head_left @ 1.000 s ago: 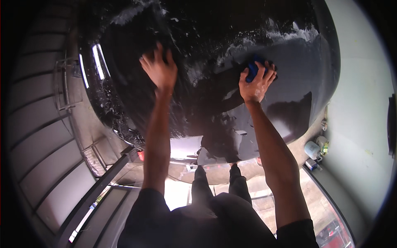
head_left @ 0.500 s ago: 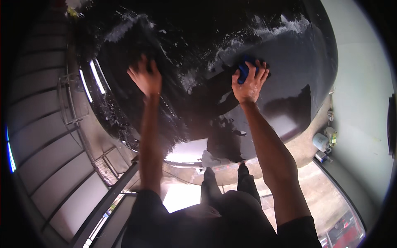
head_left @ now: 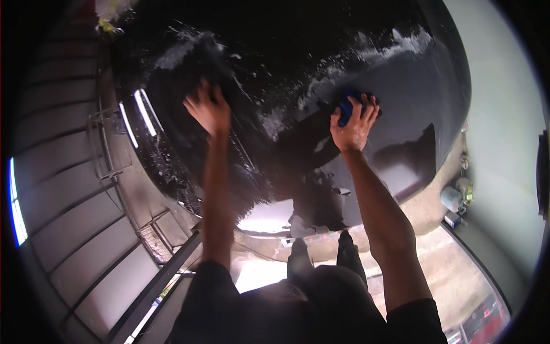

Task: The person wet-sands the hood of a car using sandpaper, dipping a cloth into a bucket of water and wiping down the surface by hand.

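Before me lies a large, glossy black curved panel (head_left: 401,86) that looks like a car bonnet, wet and streaked with whitish suds. My right hand (head_left: 354,127) presses a blue pad or sponge (head_left: 345,108) onto its right half, the fingers curled over the far side. Some white froth clings to the back of that hand. My left hand (head_left: 209,113) rests on the left half with its fingers spread, slightly blurred. Nothing shows in it, though the dark surface around its fingertips hides detail.
To the right runs a pale wall (head_left: 498,109), with a light-blue container (head_left: 451,199) and other small items on the floor at its foot. A shuttered wall with dark bars (head_left: 86,200) and a metal frame (head_left: 107,150) stand on the left. My feet are below the panel's near edge.
The whole view has shifted a little, so the panel and both hands appear lower and further right. Against the panel, my right hand with the blue pad has come slightly nearer.
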`<state>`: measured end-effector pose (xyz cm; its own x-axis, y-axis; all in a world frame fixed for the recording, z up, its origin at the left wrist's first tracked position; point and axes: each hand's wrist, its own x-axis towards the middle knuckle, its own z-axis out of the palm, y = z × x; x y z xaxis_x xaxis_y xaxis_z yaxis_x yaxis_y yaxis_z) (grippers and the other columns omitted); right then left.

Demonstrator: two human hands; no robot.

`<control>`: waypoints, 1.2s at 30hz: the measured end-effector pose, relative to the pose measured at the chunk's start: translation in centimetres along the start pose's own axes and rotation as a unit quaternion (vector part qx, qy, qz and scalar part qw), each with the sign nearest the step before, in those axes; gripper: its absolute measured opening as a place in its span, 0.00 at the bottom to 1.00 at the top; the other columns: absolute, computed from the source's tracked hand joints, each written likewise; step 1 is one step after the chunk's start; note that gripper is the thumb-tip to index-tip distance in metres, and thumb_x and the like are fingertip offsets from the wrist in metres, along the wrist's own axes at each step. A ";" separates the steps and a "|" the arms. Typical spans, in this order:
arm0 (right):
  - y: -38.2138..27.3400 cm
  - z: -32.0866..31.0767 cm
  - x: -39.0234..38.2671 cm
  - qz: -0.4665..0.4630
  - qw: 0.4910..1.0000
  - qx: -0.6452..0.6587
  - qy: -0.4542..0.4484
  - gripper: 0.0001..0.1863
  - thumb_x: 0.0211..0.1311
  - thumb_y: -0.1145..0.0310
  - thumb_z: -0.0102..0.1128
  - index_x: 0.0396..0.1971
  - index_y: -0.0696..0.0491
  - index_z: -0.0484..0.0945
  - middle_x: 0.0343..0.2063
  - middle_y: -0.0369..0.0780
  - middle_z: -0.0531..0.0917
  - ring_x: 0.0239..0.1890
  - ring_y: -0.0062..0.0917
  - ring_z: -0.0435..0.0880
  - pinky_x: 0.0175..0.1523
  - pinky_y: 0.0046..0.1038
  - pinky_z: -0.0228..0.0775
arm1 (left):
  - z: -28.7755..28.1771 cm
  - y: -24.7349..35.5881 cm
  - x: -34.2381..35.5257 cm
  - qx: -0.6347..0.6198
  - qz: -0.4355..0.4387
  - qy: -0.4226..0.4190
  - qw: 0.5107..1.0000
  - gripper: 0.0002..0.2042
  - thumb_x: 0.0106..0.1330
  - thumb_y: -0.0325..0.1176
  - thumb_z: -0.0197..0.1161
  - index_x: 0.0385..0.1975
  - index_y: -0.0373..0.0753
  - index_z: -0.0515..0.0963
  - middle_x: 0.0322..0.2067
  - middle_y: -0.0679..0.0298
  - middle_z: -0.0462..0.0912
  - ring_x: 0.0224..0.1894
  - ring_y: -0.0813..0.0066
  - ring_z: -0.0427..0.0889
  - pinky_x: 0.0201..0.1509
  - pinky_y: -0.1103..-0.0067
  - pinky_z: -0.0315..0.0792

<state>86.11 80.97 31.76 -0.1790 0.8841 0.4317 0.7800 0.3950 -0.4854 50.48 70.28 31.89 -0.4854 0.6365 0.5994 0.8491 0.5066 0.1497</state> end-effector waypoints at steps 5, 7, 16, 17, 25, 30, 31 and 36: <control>-0.1 0.1 0.1 0.004 1.000 0.003 0.003 0.28 0.61 0.61 0.67 0.61 0.49 0.75 0.65 0.52 0.70 0.78 0.58 0.60 0.82 0.67 0.48 | -5.1 2.9 -5.8 -0.030 0.013 0.005 0.999 0.23 0.71 0.39 0.71 0.63 0.39 0.83 0.53 0.45 0.79 0.56 0.40 0.77 0.63 0.50 0.72; -0.1 0.1 0.0 -0.002 1.000 -0.002 -0.001 0.28 0.61 0.62 0.67 0.61 0.49 0.75 0.66 0.52 0.70 0.78 0.58 0.60 0.82 0.67 0.48 | -3.0 1.8 -1.5 0.007 0.035 0.029 0.999 0.23 0.72 0.42 0.69 0.64 0.39 0.82 0.54 0.43 0.79 0.57 0.37 0.77 0.65 0.48 0.71; 0.0 -0.2 -0.2 -0.002 1.000 -0.006 -0.011 0.27 0.62 0.62 0.67 0.62 0.49 0.75 0.67 0.52 0.70 0.78 0.59 0.60 0.82 0.66 0.48 | -1.2 -1.6 -1.6 -0.021 -0.001 0.025 0.999 0.24 0.71 0.46 0.71 0.64 0.44 0.83 0.52 0.48 0.80 0.55 0.43 0.78 0.60 0.52 0.74; -0.1 -0.2 -0.2 0.009 1.000 -0.011 -0.020 0.28 0.62 0.62 0.67 0.62 0.49 0.75 0.67 0.52 0.70 0.78 0.59 0.60 0.82 0.66 0.47 | -2.0 -1.2 -2.3 -0.021 -0.019 0.000 1.000 0.23 0.72 0.45 0.71 0.63 0.43 0.84 0.52 0.48 0.80 0.55 0.42 0.78 0.61 0.52 0.73; -0.1 -0.2 -0.2 0.007 1.000 -0.010 -0.027 0.27 0.64 0.62 0.66 0.62 0.50 0.75 0.68 0.52 0.70 0.79 0.58 0.59 0.83 0.66 0.46 | 3.3 -5.8 11.8 0.031 -0.030 0.059 0.997 0.19 0.72 0.43 0.70 0.59 0.43 0.85 0.48 0.48 0.83 0.55 0.44 0.79 0.62 0.53 0.74; -0.1 -0.4 0.0 -0.007 0.999 -0.026 -0.032 0.28 0.65 0.63 0.66 0.64 0.52 0.73 0.69 0.53 0.69 0.78 0.60 0.59 0.81 0.67 0.49 | 0.6 -5.0 3.3 -0.059 0.032 0.028 0.997 0.22 0.72 0.41 0.70 0.63 0.43 0.83 0.50 0.49 0.84 0.57 0.43 0.79 0.69 0.51 0.72; 0.0 -0.4 0.1 -0.006 0.999 -0.027 -0.031 0.28 0.65 0.63 0.66 0.64 0.52 0.73 0.68 0.53 0.69 0.78 0.60 0.59 0.80 0.66 0.49 | 0.7 -5.3 2.8 -0.063 0.015 -0.002 0.998 0.22 0.73 0.41 0.69 0.64 0.42 0.83 0.50 0.48 0.85 0.57 0.42 0.79 0.70 0.51 0.71; -0.1 -0.4 0.2 -0.016 0.999 -0.024 -0.024 0.28 0.64 0.62 0.66 0.63 0.52 0.75 0.68 0.53 0.69 0.80 0.59 0.58 0.83 0.67 0.46 | 4.1 -9.9 9.1 0.117 0.023 0.055 0.991 0.22 0.73 0.45 0.69 0.62 0.42 0.84 0.48 0.44 0.83 0.57 0.38 0.78 0.65 0.50 0.73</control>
<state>86.21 81.00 32.21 -0.2323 0.8821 0.4097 0.8005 0.4127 -0.4346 36.81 73.44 32.59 -0.4107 0.6006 0.6860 0.7917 0.6081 -0.0585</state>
